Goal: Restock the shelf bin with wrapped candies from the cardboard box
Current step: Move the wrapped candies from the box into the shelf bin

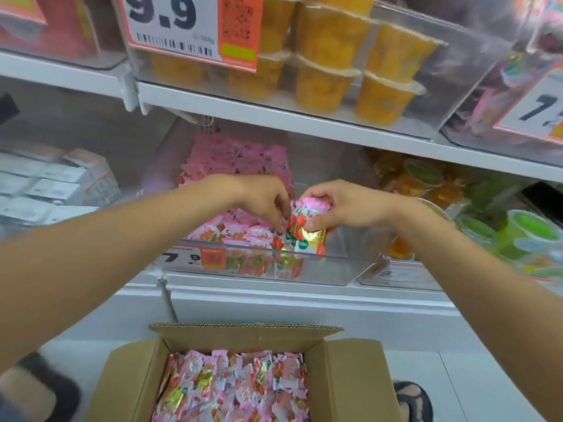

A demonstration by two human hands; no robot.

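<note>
A clear plastic shelf bin [332, 264] on the middle shelf holds pink wrapped candies [240, 231] along its left part and back. My right hand [341, 208] grips a stack of pink and gold wrapped candies [307, 234] upright over the bin's front middle. My left hand [268, 197] reaches in beside them, its fingertips curled down onto the candies next to the stack. Below, an open cardboard box [347, 379] on the floor is full of the same wrapped candies [231, 388].
An upper shelf [274, 114] hangs close above the bin, carrying orange jelly cups [329, 83] and a 9.9 price tag [173, 25]. Green and orange cups [524, 236] fill the bin to the right. White boxes [45, 184] sit to the left. Feet in sandals flank the box.
</note>
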